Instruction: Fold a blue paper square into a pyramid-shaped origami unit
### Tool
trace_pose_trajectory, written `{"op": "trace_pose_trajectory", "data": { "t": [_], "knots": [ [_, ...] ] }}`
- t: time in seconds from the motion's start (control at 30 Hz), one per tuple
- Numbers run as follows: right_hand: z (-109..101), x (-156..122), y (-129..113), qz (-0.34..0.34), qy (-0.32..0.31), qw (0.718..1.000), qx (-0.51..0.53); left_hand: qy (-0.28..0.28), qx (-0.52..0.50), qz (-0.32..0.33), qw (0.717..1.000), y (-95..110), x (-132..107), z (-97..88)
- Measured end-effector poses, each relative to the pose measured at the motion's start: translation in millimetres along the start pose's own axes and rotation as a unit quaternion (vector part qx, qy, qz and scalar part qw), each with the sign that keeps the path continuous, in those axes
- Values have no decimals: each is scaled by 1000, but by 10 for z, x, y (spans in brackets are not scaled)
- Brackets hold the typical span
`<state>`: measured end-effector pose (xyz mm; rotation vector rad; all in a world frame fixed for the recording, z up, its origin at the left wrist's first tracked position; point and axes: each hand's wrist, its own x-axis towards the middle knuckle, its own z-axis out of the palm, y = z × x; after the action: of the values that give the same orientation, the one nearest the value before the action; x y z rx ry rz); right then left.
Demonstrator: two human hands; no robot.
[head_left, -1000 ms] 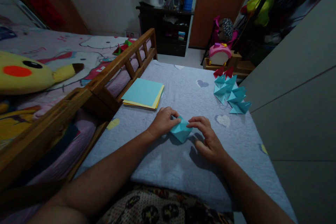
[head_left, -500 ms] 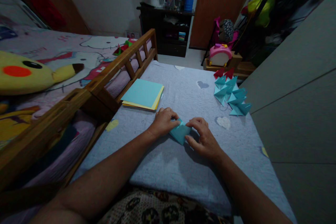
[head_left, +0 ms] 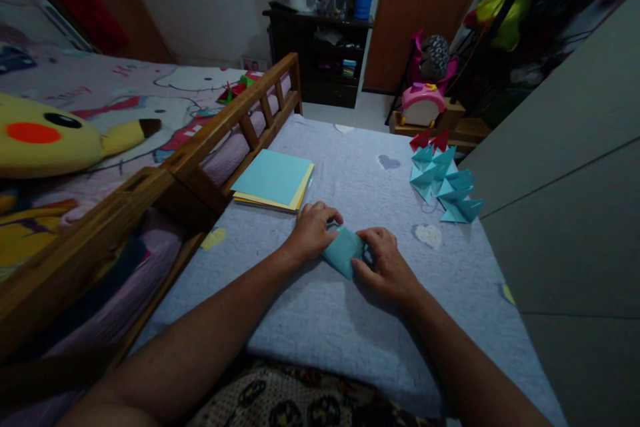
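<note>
1. Moved in since one second earlier: thumb of the right hand (head_left: 385,265), from clear of the blue paper (head_left: 344,253) to its near right edge.
2. Location of paper: on the heart-print cloth (head_left: 325,327), between both hands, small and already folded.
3. Left hand (head_left: 313,230): thumb and forefinger pinching the far left edge. Right hand: thumb and forefinger spread, right corner held between them, other fingers curled. Grip force: cannot tell.
4. Main risk, by judgement: crooked crease, from layers slipping under uneven pressure.
5. Second risk: soft crease, from cloth probably giving underneath; surface visibly wrinkled.
6. Third risk: crumpled or torn corner, from too hard a pinch on stacked layers.
7. Possible too: folds springing open, from early release by either hand.
8. Minor: knock to paper stack (head_left: 273,177), near left hand. Folded blue pieces (head_left: 453,197) well apart, off to the right.
</note>
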<state>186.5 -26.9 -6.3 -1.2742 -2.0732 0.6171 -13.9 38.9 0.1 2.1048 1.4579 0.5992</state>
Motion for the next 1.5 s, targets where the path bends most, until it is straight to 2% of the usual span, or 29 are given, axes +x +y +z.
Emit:
{"op": "trace_pose_trajectory", "data": {
  "t": [0.1, 0.23, 0.37, 0.47, 0.7, 0.83, 1.0, 1.2, 1.5],
  "knots": [
    [-7, 5, -3, 4, -5, 1000, -3, 19, -65, 10, 998, 1, -15, -51],
    [-19, 7, -25, 16, -17, 1000, -8, 28, -126, 9, 992, 68, -149, -218],
    [-17, -5, -51, 29, -20, 999, -10, -77, -80, 0, 994, 128, -373, -349],
    [-12, -11, -51, 29, -15, 999, -9, -112, -33, 20, 993, 144, -487, -329],
    [-32, -24, -72, -14, -6, 999, -42, -84, -3, 11, 996, 208, -526, -210],
    [-19, -78, -114, 10, 9, 997, -78, -73, 9, 2, 997, 215, -554, -189],
    [-2, -111, -142, 19, 12, 998, -61, -65, 28, 2, 998, 205, -576, -162],
    [8, -120, -124, 16, 21, 998, -53, -47, 15, 15, 999, 193, -568, -126],
    [35, -129, -107, 3, 26, 995, -94, 2, -26, 37, 999, 112, -609, -18]
  ]
}}
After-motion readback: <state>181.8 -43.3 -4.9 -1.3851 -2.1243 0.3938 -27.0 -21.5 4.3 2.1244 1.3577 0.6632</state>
